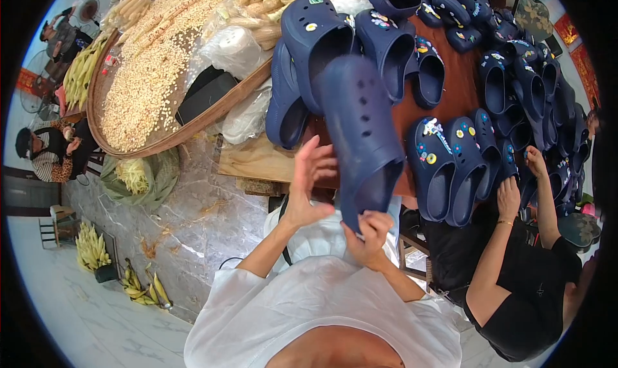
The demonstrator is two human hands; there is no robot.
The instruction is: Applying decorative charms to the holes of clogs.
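Holding navy clog (364, 126), right fingers (375, 223) pinching it, left fingers (306, 155) spread, empty.

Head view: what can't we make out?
All in the head view:
Held clog: toe, motion-blurred; underside, hidden by its own upper.
Left hand: whether it touches the clog, unclear.
Co-worker's raised hand: anything pinched, too small.
Piled clogs, far right: many partly hidden by overlapping ones.

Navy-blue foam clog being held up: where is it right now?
Near the centre of the head view, the navy-blue foam clog is in the right hand, gripped at its lower end, just right of the open left hand.
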